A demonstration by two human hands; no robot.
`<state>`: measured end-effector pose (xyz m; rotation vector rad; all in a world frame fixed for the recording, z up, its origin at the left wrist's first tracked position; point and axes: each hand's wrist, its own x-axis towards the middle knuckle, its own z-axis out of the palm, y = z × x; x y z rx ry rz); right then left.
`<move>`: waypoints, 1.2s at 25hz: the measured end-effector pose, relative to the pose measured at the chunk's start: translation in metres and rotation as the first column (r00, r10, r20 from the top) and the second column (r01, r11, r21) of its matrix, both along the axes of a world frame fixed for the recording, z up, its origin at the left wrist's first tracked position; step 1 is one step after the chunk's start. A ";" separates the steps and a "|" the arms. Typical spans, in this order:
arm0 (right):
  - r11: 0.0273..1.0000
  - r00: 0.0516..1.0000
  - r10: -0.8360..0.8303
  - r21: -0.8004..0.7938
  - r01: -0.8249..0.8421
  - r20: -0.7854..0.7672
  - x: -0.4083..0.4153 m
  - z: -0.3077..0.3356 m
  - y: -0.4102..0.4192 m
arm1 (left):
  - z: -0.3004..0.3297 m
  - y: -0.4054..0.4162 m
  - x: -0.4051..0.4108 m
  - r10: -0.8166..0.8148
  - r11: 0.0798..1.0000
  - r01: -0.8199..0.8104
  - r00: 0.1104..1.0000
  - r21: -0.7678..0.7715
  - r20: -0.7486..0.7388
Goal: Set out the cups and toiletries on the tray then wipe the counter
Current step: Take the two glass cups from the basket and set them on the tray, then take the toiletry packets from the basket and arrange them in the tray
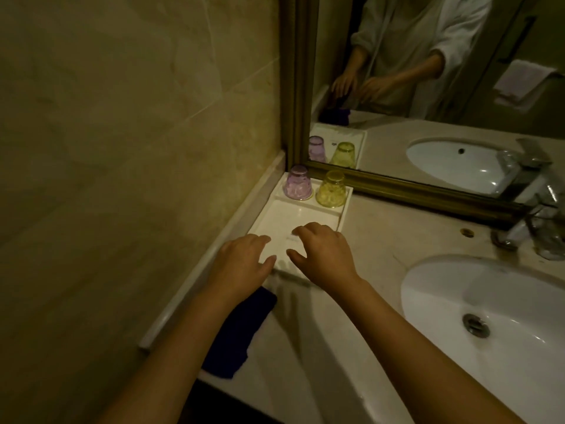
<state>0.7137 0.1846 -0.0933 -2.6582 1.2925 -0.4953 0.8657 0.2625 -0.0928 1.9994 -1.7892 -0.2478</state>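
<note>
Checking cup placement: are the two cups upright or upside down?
Upside down: purple cup and yellow cup rest wide rim down in the tray.

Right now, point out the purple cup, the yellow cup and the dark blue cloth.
purple cup point(297, 187): head view, on its patterned side.
yellow cup point(331, 193): head view, on its side wall.
dark blue cloth point(235, 335): head view, on its middle.

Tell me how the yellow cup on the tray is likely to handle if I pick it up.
The yellow cup looks like patterned glass, so probably rigid, breakable, maybe slick. It stands upside down on its wide rim in the tray, so it likely resists tipping, though it could clink the purple cup beside it.
</note>
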 end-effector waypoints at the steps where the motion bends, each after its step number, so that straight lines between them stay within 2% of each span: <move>1: 1.000 1.000 0.015 0.004 -0.015 0.002 -0.003 -0.001 0.008 | 0.002 0.009 -0.005 0.011 1.000 -0.011 1.000 -0.007 0.008; 5: 0.999 0.999 0.039 -0.011 -0.039 -0.005 -0.026 0.000 0.031 | 0.010 0.030 -0.026 0.033 0.998 -0.033 0.999 -0.055 0.001; 8: 1.000 1.000 -0.009 -0.021 0.009 -0.010 -0.053 0.005 0.049 | 0.016 0.040 -0.048 0.004 0.997 -0.003 1.000 -0.076 0.006; 15: 0.972 0.971 -0.235 -0.014 0.236 0.047 -0.138 0.017 0.109 | 0.023 0.065 -0.113 -0.219 0.969 0.223 0.975 -0.109 0.044; 22: 0.890 0.889 -0.453 -0.030 0.455 0.067 -0.261 0.039 0.179 | 0.039 0.090 -0.236 -0.435 0.889 0.442 0.897 -0.122 0.084; 30: 0.825 0.830 -0.550 -0.096 0.557 0.089 -0.450 0.052 0.203 | 0.040 0.098 -0.418 -0.502 0.843 0.518 0.854 -0.143 0.136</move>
